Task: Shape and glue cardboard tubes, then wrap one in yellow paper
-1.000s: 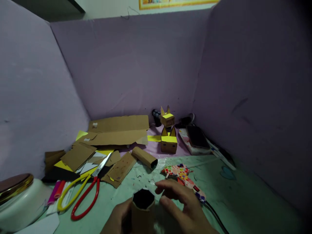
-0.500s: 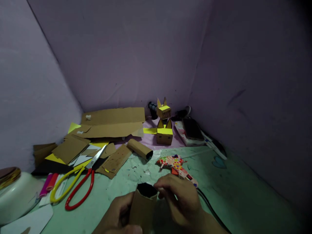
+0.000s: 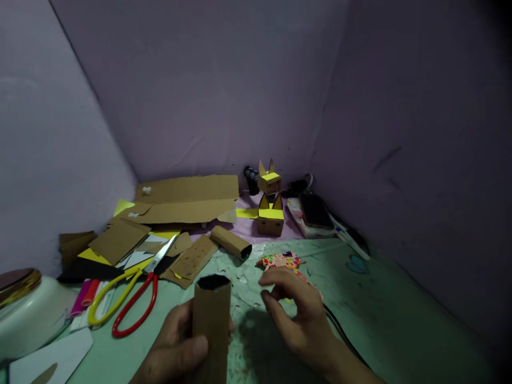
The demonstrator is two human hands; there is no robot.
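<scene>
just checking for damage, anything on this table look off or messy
The big cardboard at the back has whitish patches, maybe torn paper or glue. Small bits litter the green mat. The rim of the tube in the left hand looks uneven. No spill shows.

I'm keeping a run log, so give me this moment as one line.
left hand: holds tube upright | right hand: open, holds nothing, near glue gun
</scene>
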